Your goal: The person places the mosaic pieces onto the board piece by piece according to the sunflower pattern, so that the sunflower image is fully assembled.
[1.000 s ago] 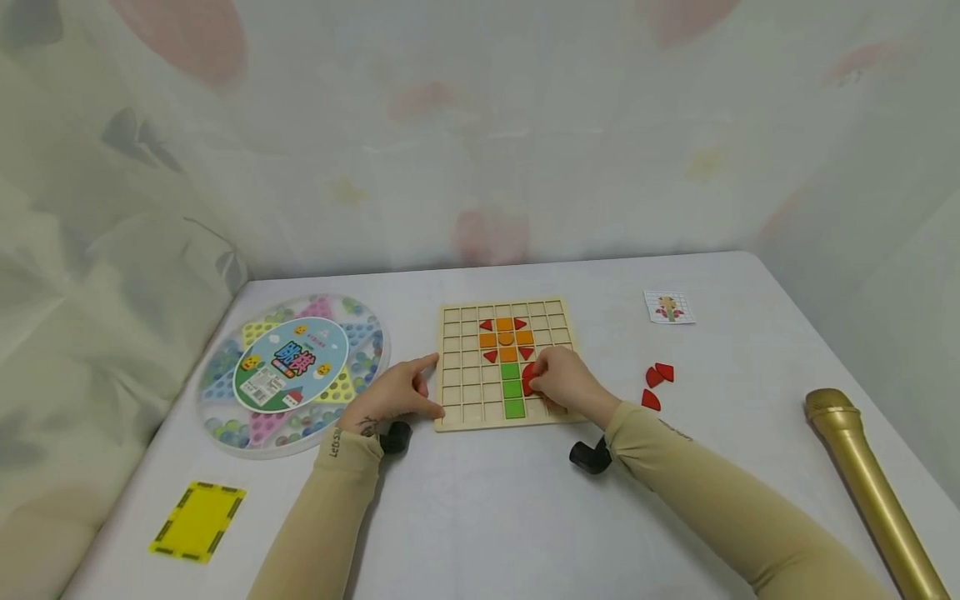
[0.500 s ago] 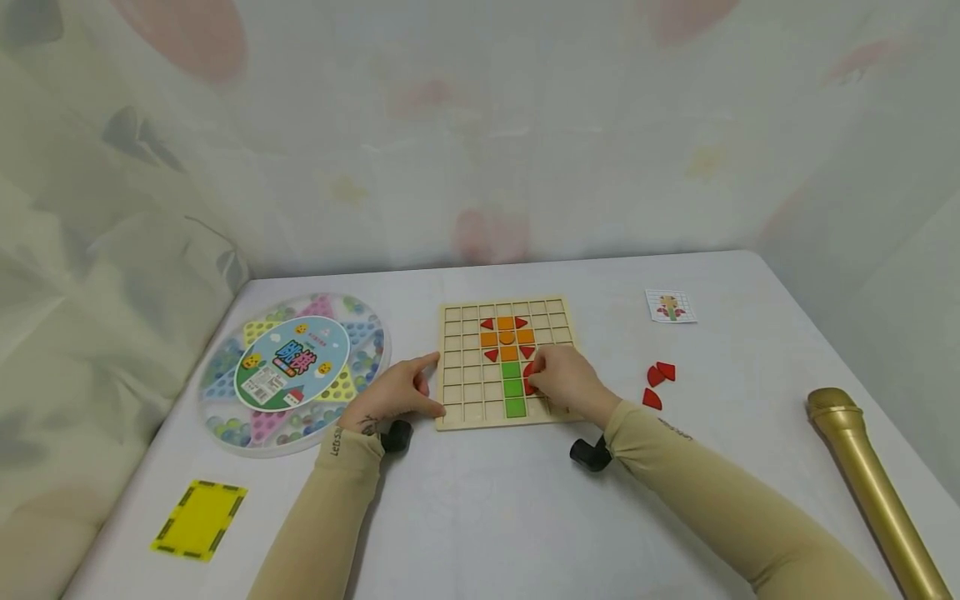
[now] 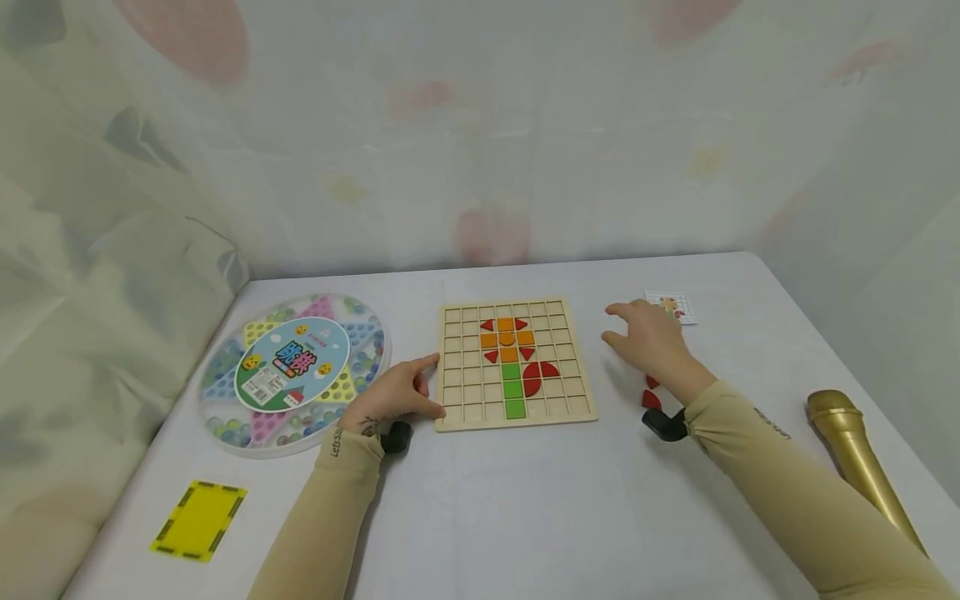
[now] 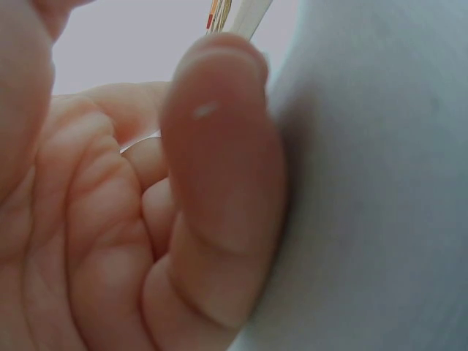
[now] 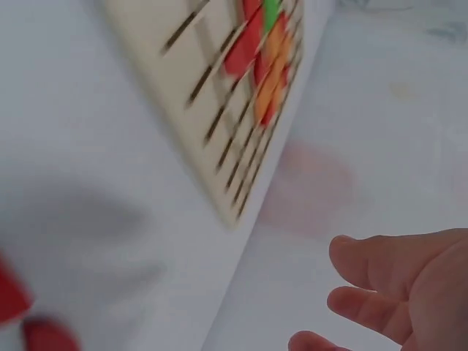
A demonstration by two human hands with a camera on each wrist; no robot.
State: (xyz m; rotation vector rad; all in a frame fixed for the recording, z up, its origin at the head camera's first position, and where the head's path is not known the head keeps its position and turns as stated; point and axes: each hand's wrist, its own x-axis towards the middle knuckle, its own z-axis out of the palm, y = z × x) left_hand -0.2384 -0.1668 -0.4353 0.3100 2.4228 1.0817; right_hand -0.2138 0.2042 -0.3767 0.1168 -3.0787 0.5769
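A wooden grid board lies mid-table, with orange squares, small red triangles, a column of green squares and red quarter-circle pieces in its cells. My left hand touches the board's left edge with thumb and index finger spread apart. In the left wrist view the thumb hides most of the board. To the right of the board, my right hand hovers above the table with nothing in it. Loose red quarter-circle pieces lie beneath it, partly hidden by the hand and wrist.
A small pattern card lies at the back right, partly behind the right hand. On the left are a round Chinese checkers set and a yellow rectangle. A gold microphone lies along the right edge, partly covered by the right sleeve.
My right hand has left the board and moved right, above the loose red pieces. The red quarter-circle pieces it was touching now show in the cells. My left hand stays put.
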